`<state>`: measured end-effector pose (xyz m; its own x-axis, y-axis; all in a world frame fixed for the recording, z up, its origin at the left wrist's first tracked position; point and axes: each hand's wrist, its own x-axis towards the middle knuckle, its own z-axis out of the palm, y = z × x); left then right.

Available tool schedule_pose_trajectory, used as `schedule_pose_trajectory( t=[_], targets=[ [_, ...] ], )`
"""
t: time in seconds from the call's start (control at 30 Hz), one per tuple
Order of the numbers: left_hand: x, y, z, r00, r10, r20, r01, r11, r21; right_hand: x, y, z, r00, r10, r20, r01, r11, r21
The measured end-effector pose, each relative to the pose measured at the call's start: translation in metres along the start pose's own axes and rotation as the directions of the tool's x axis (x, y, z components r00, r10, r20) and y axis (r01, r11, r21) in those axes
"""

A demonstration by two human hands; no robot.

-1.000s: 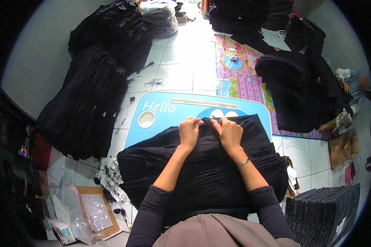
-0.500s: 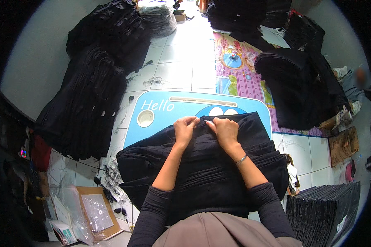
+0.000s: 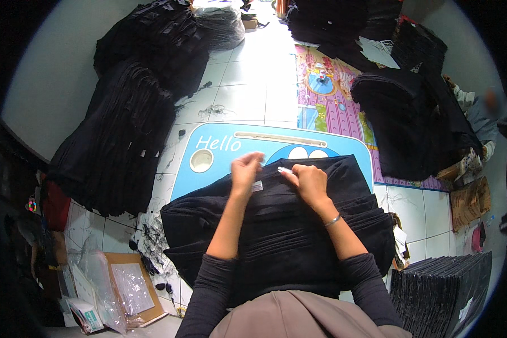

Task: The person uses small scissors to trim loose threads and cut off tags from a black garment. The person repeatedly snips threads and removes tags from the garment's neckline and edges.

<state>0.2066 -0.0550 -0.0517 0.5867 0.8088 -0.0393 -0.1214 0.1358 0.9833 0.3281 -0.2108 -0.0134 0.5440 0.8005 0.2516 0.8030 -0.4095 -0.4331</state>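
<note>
A pile of black cloth pieces (image 3: pixel 276 236), folded and layered, covers my lap and the near part of a low blue table (image 3: pixel 180 177). Over its far edge, my left hand (image 3: pixel 245 173) is raised with its fingers curled together, slightly blurred; whatever they pinch is too small to make out. A small white label (image 3: pixel 257 186) lies on the cloth beside that hand. My right hand (image 3: pixel 310 183) rests at the cloth's far edge, closed around a small whitish thing (image 3: pixel 284 170) whose tip shows past the thumb. Its kind is not clear.
Tall heaps of black cloth (image 3: pixel 112 141) stand at left and more black cloth (image 3: pixel 397 121) lies at right on a colourful mat (image 3: pixel 329 96). Near right is a stack of dark, shiny-wrapped packs (image 3: pixel 439 293). Clear plastic and cardboard (image 3: pixel 135 287) lie near left. A person (image 3: pixel 479 121) sits far right.
My left hand has drawn left, away from the right hand, and the white label now shows beside it. My right hand has barely moved; more of the whitish thing in it shows.
</note>
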Motion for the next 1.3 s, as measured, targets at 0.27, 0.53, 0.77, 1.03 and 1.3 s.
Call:
schedule_pose_trajectory(
  t=[0.27, 0.53, 0.77, 1.03, 1.3],
  targets=[
    [-0.007, 0.066, -0.104, 0.657, 0.717, -0.234, -0.178, 0.449, 0.876, 0.010, -0.001, -0.008, 0.990, -0.049, 0.130, 0.000, 0.938, 0.347],
    [-0.054, 0.044, -0.017, 0.985, 0.149, 0.085, -0.157, 0.587, 0.794, 0.003, -0.011, 0.008, 0.997, -0.053, -0.055, 0.045, 0.990, -0.136],
    [-0.053, 0.033, -0.023, 0.984, 0.154, 0.095, -0.169, 0.594, 0.787, 0.018, 0.019, -0.010, 0.998, -0.053, 0.026, 0.048, 0.984, 0.173],
    [-0.046, 0.022, 0.019, 0.883, 0.387, 0.266, -0.459, 0.590, 0.665, 0.035, 0.034, -0.005, 0.787, 0.171, 0.593, -0.606, 0.398, 0.689],
    [-0.029, 0.013, 0.038, 0.826, 0.459, 0.327, -0.555, 0.556, 0.619, 0.029, 0.036, 0.004, 0.826, 0.191, 0.530, -0.559, 0.397, 0.728]
  ],
)
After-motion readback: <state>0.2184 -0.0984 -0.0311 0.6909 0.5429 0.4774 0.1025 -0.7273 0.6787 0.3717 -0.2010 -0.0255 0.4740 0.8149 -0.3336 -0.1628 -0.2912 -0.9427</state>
